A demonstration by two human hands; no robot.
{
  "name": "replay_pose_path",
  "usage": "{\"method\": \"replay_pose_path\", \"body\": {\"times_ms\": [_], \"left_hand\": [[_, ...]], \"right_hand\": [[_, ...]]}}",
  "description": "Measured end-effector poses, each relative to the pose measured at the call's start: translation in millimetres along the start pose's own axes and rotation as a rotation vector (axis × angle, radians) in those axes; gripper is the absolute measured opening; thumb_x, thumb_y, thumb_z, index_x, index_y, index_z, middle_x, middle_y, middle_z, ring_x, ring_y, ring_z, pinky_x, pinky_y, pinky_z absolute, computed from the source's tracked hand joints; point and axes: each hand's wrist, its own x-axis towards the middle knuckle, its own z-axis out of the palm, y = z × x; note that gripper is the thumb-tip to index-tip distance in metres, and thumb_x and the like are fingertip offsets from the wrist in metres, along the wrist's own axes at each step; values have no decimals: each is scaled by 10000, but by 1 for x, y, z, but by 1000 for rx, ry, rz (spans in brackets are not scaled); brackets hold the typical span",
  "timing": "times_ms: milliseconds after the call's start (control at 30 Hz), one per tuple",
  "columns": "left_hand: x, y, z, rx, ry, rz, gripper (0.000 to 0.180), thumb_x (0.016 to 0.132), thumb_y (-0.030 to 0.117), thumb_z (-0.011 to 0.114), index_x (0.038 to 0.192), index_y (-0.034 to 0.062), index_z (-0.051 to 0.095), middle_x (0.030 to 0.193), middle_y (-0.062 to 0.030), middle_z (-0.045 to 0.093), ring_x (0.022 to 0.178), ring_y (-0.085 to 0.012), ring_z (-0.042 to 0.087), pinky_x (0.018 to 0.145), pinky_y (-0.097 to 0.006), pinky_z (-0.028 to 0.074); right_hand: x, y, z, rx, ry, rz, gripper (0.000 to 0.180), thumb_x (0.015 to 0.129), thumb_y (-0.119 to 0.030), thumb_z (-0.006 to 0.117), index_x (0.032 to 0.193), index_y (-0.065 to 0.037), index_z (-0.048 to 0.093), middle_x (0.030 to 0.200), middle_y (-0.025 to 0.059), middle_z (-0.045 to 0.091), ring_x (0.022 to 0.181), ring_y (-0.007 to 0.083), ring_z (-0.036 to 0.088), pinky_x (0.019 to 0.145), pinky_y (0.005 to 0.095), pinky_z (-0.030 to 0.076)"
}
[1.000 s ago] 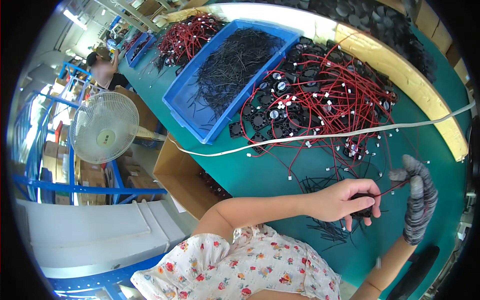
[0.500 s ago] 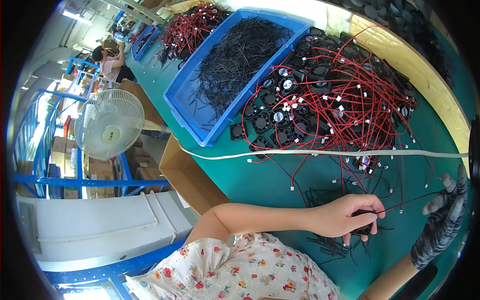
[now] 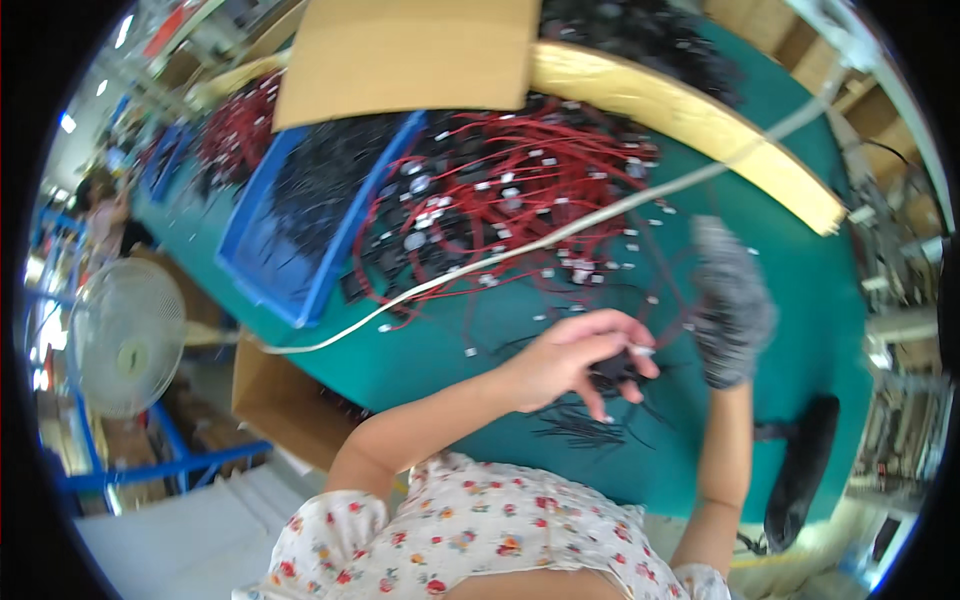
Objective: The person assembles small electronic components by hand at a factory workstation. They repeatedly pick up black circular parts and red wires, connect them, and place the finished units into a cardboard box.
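My bare left hand is closed around a small black cooling fan above the green table. To its right, my right hand wears a grey knitted glove and points away from me over the tabletop. Motion smears its fingers, so whether they hold a wire cannot be seen. Thin black strips lie loose under and in front of my left hand. Farther off is a heap of black cooling fans with red wires and white plugs.
A blue tray of black strips stands left of the heap. A white cable crosses the table. Behind are a yellow-wrapped bar and a cardboard sheet. At left are an open carton and a standing fan.
The view has swung to the right. My gloved hand has turned from spread fingers with a wire drawn toward it to a blurred, upright pose. My left hand keeps the cooling fan.
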Motion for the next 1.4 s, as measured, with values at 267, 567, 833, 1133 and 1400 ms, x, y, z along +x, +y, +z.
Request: {"method": "replay_pose_path", "body": {"times_ms": [267, 567, 833, 1133, 1400], "left_hand": [[1, 2, 3, 59, 33, 100, 335, 921, 200, 343, 1165, -17, 422, 1009, -157, 566, 792, -197, 602, 521, -277, 544], [-5, 0, 8, 173, 4, 87, 318, 921, 204, 362, 1136, -9, 458, 986, -139, 576, 759, -178, 605, 531, -261, 540], [-6, 3, 9, 202, 12, 83, 324, 928, 226, 361, 1127, -4, 471, 983, -129, 580, 754, -167, 604, 526, -253, 530], [-3, -1, 6, 311, 110, 173, 269, 881, 76, 482, 1141, 7, 486, 1011, -105, 578, 786, -118, 581, 588, -234, 517], [0, 7, 7, 1381, 357, 845, 580, 599, -120, 502, 1168, -7, 487, 1081, -167, 526, 1000, -318, 470, 852, -385, 400]], "right_hand": [[-3, -3, 11, -90, -56, -46, 554, 650, -7, 541, 1162, -217, 535, 1062, 52, 584, 893, 225, 602, 692, 310, 520], [-4, -3, 10, -98, -50, -78, 560, 645, -14, 557, 1176, -186, 521, 1048, 66, 578, 898, 232, 595, 723, 335, 505], [-3, -5, 13, -109, -60, -34, 552, 644, -7, 549, 1172, -169, 525, 1036, 80, 581, 898, 240, 595, 729, 342, 501], [4, 12, -10, 183, -124, 221, 401, 713, 12, 522, 1084, -130, 584, 993, 94, 595, 889, 264, 589, 758, 335, 484], [6, -27, -115, -67, 94, 198, 356, 729, -36, 580, 1079, -98, 578, 1069, 93, 573, 1016, 272, 522, 904, 397, 400]]}}
